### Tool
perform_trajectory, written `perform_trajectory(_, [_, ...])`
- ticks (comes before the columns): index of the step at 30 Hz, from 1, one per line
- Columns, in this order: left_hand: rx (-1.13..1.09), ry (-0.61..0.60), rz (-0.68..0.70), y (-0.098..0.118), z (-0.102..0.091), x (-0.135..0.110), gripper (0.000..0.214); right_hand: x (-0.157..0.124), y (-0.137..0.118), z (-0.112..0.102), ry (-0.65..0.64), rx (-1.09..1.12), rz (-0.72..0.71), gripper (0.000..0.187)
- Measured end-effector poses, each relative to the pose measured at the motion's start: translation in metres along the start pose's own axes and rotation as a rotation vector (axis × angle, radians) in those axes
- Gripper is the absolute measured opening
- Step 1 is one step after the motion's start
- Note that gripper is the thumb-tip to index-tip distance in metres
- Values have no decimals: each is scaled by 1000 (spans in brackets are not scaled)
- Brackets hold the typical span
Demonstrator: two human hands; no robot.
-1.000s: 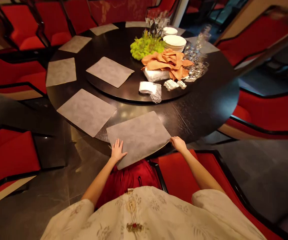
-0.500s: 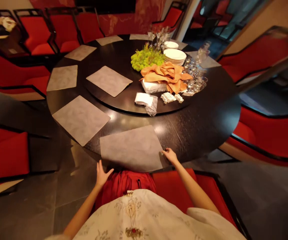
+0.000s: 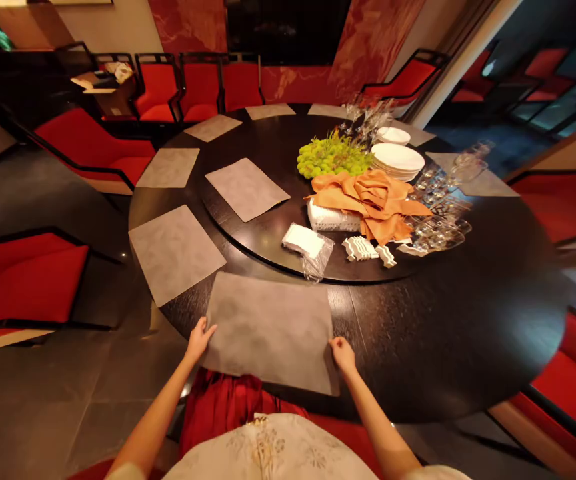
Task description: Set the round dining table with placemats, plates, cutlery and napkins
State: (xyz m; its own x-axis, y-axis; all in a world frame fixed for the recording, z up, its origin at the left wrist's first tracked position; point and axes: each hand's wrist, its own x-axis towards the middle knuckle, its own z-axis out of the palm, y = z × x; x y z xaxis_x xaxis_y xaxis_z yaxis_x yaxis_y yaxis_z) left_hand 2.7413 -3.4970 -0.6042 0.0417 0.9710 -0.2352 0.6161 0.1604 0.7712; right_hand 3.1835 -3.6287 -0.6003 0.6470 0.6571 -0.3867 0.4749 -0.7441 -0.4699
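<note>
A grey placemat [image 3: 271, 329] lies flat at the near edge of the round dark table [image 3: 448, 333]. My left hand [image 3: 199, 340] rests on its near left corner, fingers spread. My right hand [image 3: 342, 352] touches its near right edge, fingers bent down onto the mat. Both arms reach forward from the bottom of the head view over a red chair seat [image 3: 228, 403].
More grey placemats [image 3: 175, 251] ring the table's left and far edges, and one lies on the central turntable [image 3: 246, 188]. The turntable also holds orange napkins [image 3: 371, 203], stacked white plates [image 3: 397, 160], glasses [image 3: 438, 223], green grapes [image 3: 331, 155]. Red chairs [image 3: 21, 280] surround the table.
The placemat has been squared to the table's edge. My left hand came back onto its left corner and my right hand slid along to its near right edge. The view shifted up.
</note>
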Motion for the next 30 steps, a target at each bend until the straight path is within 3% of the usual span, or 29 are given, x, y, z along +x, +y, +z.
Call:
perform_trajectory(3, [133, -142, 83, 32, 18, 32, 32, 12, 18, -15, 118, 14, 117, 18])
perform_trajectory(7, [191, -253, 87, 31, 28, 45, 58, 20, 40, -22, 140, 14, 296, 11])
perform_trajectory(13, [340, -510, 304, 4, 23, 0, 81, 9, 69, -26, 165, 10, 357, 15])
perform_trajectory(18, [389, -550, 429, -6, 30, -34, 89, -2, 94, -33, 192, 79, 322, 20])
perform_trajectory(22, [424, -574, 434, -11, 31, -45, 85, -2, 100, -41, 151, 93, 239, 24])
perform_trajectory(26, [424, -568, 397, -16, 29, -54, 80, 1, 102, -51, 25, 59, 156, 23])
perform_trajectory(30, [377, -547, 353, -19, 31, -65, 75, -19, 116, -62, -104, -57, 38, 23])
